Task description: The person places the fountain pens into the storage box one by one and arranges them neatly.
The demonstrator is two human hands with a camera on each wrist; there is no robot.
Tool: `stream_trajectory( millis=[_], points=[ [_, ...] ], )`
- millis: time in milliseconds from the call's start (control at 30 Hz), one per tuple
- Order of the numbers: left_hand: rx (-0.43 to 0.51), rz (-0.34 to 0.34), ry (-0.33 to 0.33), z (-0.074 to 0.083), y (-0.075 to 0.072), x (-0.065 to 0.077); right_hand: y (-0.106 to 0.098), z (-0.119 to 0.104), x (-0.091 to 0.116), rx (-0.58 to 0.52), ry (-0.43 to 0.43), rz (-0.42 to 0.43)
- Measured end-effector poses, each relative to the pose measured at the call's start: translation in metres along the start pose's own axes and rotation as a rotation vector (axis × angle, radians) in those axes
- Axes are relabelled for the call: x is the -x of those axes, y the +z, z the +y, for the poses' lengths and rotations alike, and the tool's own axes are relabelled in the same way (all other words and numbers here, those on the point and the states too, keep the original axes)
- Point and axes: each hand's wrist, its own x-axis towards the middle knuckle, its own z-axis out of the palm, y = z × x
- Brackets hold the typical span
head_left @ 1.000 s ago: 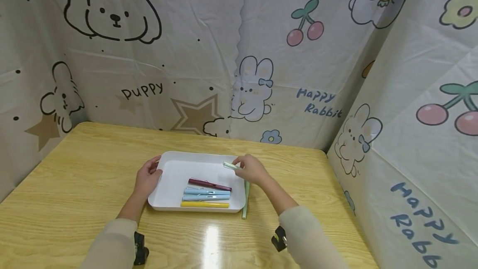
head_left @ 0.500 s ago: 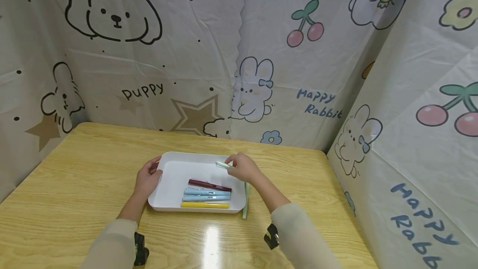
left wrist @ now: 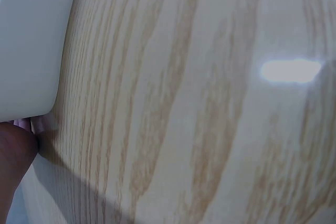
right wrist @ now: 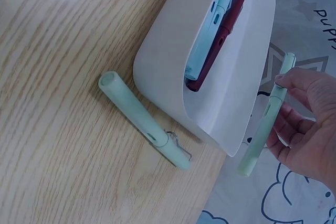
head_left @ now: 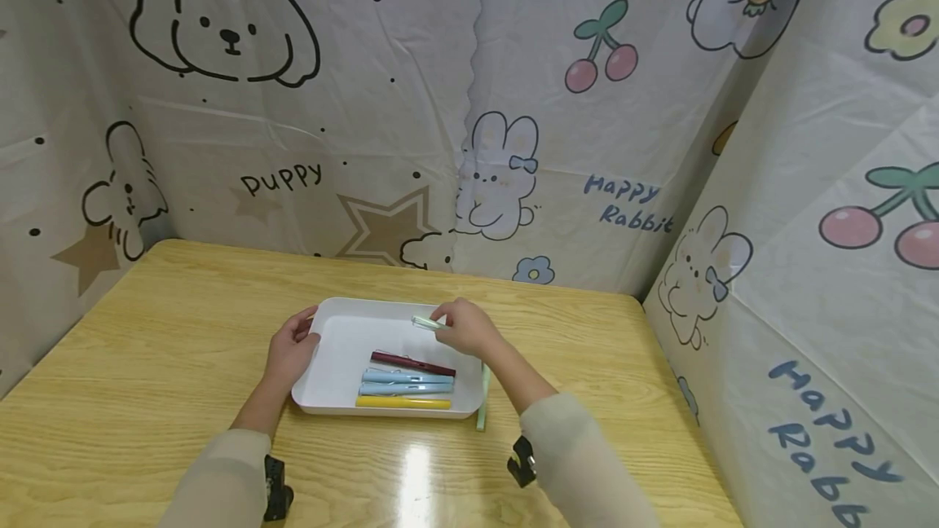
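Observation:
A white tray [head_left: 341, 341] stands on the table, and my left hand [head_left: 289, 353] holds it by its left end. In the left wrist view that hand's thumb [left wrist: 16, 153] is right at the corner of the tray [left wrist: 31, 51]. My right hand [head_left: 471, 328] pinches a pale green capped pen [right wrist: 258, 135] over the tray's back right part. A maroon pen [head_left: 411, 363], two light blue pens [head_left: 406, 383] and a yellow pen [head_left: 403, 402] lie crosswise in the tray's front half. Another pale green pen [right wrist: 131, 103], with a wire clip, lies outside along the right end.
The wooden table [head_left: 183, 324] reaches back to a printed cloth [head_left: 381, 129] with cartoon animals. More of this cloth hangs on both sides. A bright light reflection shows on the tabletop in front of the tray.
My right hand has moved left with the green pen, from the tray's right edge further in over the tray. My left hand and the pens in the tray have stayed put.

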Motion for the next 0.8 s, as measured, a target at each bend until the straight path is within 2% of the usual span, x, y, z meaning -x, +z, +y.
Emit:
stream_trajectory(
  millis=[367,633,800],
  points=[
    [-0.001,0.005,0.008,-0.001,0.000,0.000,0.009,-0.005,-0.005,-0.013,-0.033,-0.017],
    [-0.005,-0.005,0.000,0.000,0.000,0.001,0.016,-0.007,-0.008,0.021,-0.069,-0.015],
    [-0.006,-0.005,-0.005,0.000,0.000,0.000,0.019,-0.013,-0.009,-0.015,-0.076,-0.031]
  ],
)
